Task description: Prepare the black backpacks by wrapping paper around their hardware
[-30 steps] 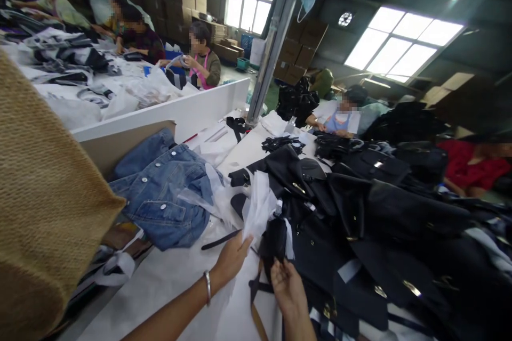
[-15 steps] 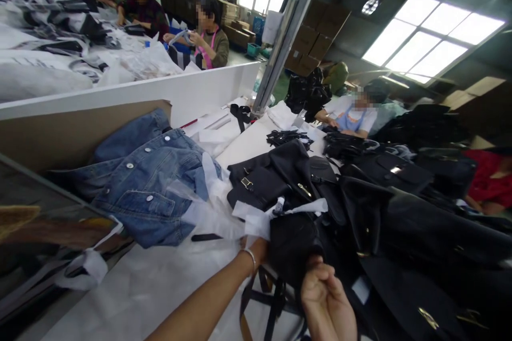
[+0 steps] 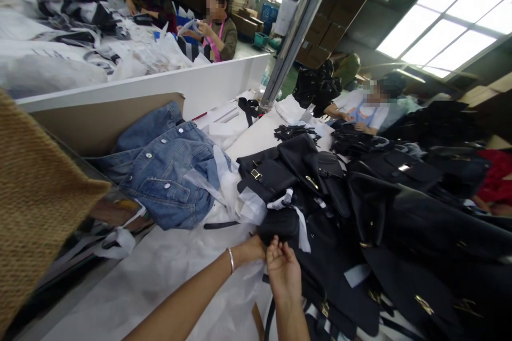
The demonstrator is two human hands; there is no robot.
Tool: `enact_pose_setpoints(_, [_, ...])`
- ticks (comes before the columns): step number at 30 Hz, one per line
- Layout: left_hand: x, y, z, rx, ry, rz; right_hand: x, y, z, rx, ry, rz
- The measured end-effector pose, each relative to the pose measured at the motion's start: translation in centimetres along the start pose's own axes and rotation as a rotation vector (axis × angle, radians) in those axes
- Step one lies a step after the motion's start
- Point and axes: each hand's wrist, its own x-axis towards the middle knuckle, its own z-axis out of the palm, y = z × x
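Note:
In the head view, a black bag (image 3: 279, 224) stands at the near side of the pile, with strips of white tissue paper (image 3: 303, 229) on it. My left hand (image 3: 251, 250), with a silver bracelet at the wrist, is closed at its lower left edge; its fingertips are hidden. My right hand (image 3: 285, 269) is beside it, palm up, its fingers curled against the bag's lower edge. Behind, another black bag (image 3: 270, 180) with a gold buckle lies on the table. Several black bags (image 3: 424, 224) are heaped to the right.
A denim jacket (image 3: 162, 170) lies at the left, by a white partition (image 3: 224, 77). Thin white sheeting (image 3: 160, 282) covers the near tabletop. Woven brown material (image 3: 44, 192) juts in at the left edge. A metal post (image 3: 298, 32) rises behind. Co-workers sit across the tables.
Both hands have moved left and closer together, and the front bag has tipped lower. The dangling black straps under it are mostly out of sight. The camera has shifted, and woven material has come in at left.

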Motion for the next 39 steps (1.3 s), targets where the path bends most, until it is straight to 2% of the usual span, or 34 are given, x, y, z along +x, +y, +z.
enact_pose_setpoints(3, [-1.4,0.8,0.2,-0.096,0.015,-0.048,0.0,0.0,0.2,-0.093,0.007,0.016])
enact_pose_setpoints(6, [-2.4,0.9,0.8,-0.138,0.135,-0.085,0.5,0.5,-0.2,-0.244,0.047,0.024])
enact_pose_setpoints(10, [-3.7,0.1,1.1,-0.088,0.305,-0.124,2.0,1.7,-1.4,-0.375,0.096,0.013])
enact_pose_setpoints(12, [-5.4,-0.5,0.8,0.020,0.350,-0.143,2.7,2.2,-1.9,-0.383,0.107,0.008])
enact_pose_setpoints(15, [-10.0,-1.1,-0.1,0.398,0.276,-0.194,3.5,2.7,-2.3,-0.405,0.122,-0.004])
enact_pose_setpoints(18, [-16.7,-1.1,-1.0,0.760,0.130,-0.233,3.0,3.0,-2.1,-0.423,0.114,-0.033])
enact_pose_setpoints(20, [-21.4,-0.8,-1.6,0.919,0.098,-0.252,1.8,3.2,-1.9,-0.426,0.084,-0.067])
enact_pose_setpoints(24, [-29.9,-0.3,-3.6,1.184,0.186,-0.261,-3.1,3.7,-2.7,-0.422,0.016,-0.143])
enact_pose_setpoints(27, [-34.8,0.1,-5.8,1.260,0.251,-0.235,-9.0,4.7,-5.4,-0.552,-0.003,-0.225])
enact_pose_setpoints(30, [-37.7,0.6,-7.2,1.303,0.322,-0.147,-16.2,7.1,-9.5,-1.005,-0.031,-0.408])
enact_pose_setpoints(33, [-38.6,0.6,-7.1,1.369,0.312,-0.109,-23.5,12.1,-13.3,-1.497,-0.088,-0.621])
enact_pose_setpoints(34, [-38.7,0.6,-6.9,1.384,0.267,-0.118,-25.6,14.2,-14.3,-1.647,-0.144,-0.650])
enact_pose_setpoints(36, [-39.0,0.7,-6.7,1.412,0.183,-0.135,-29.2,18.6,-15.8,-1.919,-0.339,-0.600])
enact_pose_setpoints(37, [-39.4,0.9,-6.8,1.438,0.183,-0.132,-30.6,20.6,-16.4,-2.029,-0.463,-0.543])
enact_pose_setpoints(39, [-40.5,1.8,-7.4,1.508,0.278,-0.091,-32.8,23.6,-17.7,-2.137,-0.707,-0.384])
